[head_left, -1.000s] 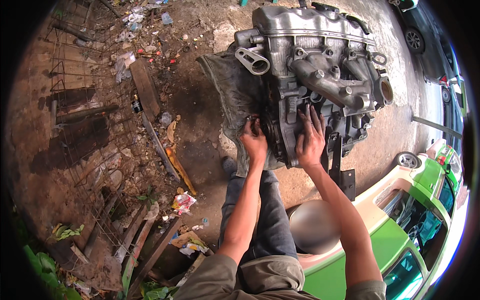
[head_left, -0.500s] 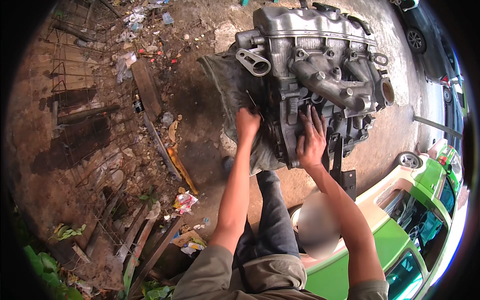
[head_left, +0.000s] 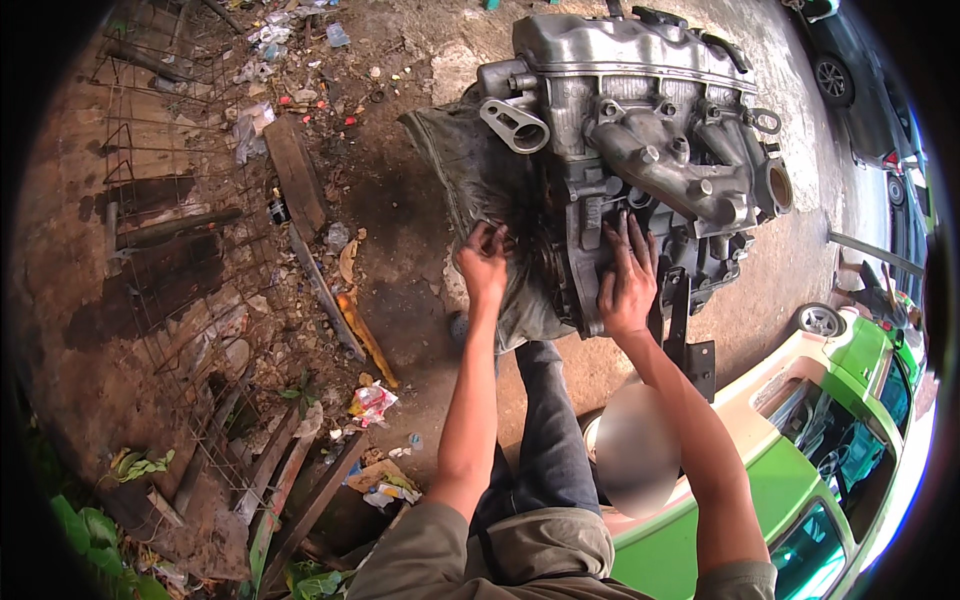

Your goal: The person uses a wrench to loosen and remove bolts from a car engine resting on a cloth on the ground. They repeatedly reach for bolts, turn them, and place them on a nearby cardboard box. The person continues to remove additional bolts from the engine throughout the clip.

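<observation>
A grey metal engine rests on a dark, stained cloth. My left hand is at the engine's lower left, over the cloth, with fingers curled round something small and dark that I cannot make out. My right hand lies against the lower front of the engine block, fingers stretched out below the branched manifold. A black metal bracket hangs to the right of it.
Wire mesh, wooden planks and litter cover the left ground. A green and cream vehicle stands at lower right, a dark car at upper right. A person is partly visible near the green vehicle's far end.
My left hand moved left from the engine and turned; the thin rod beside it half a second ago is no longer distinguishable. A person has appeared at the right.
</observation>
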Available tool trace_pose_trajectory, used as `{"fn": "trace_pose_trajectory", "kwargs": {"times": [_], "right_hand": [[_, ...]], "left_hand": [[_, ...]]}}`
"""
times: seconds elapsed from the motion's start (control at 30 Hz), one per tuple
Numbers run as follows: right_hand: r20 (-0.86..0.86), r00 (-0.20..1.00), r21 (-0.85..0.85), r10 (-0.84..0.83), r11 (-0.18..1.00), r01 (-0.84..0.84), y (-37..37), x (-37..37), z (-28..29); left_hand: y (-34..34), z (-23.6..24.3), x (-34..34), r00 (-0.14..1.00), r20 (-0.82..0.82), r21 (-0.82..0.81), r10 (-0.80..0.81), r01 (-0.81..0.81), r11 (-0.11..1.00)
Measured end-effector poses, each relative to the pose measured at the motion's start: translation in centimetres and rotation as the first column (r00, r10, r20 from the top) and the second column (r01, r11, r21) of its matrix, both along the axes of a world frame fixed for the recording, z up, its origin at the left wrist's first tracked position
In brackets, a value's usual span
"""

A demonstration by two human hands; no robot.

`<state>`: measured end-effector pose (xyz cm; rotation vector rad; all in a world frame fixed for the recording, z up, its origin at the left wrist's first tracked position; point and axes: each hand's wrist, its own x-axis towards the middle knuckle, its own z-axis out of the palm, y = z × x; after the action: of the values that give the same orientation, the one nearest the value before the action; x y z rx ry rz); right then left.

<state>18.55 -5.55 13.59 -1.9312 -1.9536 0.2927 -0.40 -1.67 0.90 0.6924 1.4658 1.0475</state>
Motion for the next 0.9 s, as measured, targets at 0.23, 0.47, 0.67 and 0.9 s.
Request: {"fn": "trace_pose_trajectory", "kwargs": {"times": [0.23,0.47,0.67,0.9], "right_hand": [[0.002,1.000,-0.002,-0.002,1.000,0.002,0.0,0.0,0.0],[-0.005,1.000,0.001,-0.003,1.000,0.003,0.0,0.0,0.0],[-0.005,1.000,-0.006,-0.004,1.000,0.003,-0.1,0.0,-0.1],[-0.001,1.000,-0.012,0.000,1.000,0.000,0.0,0.0,0.0]], "left_hand": [[-1.8,1.2,3.3,0.956,-0.282,0.086,0.082,-0.060,0.994],[-2.3,3.1,4.3,0.910,-0.411,0.122,0.058,-0.008,0.992],[-2.8,3.5,4.4,0.890,-0.455,0.244,0.007,0.117,0.963],[-1.2,1.8,4.1,0.770,-0.636,0.137,-0.046,0.171,0.976]]}}
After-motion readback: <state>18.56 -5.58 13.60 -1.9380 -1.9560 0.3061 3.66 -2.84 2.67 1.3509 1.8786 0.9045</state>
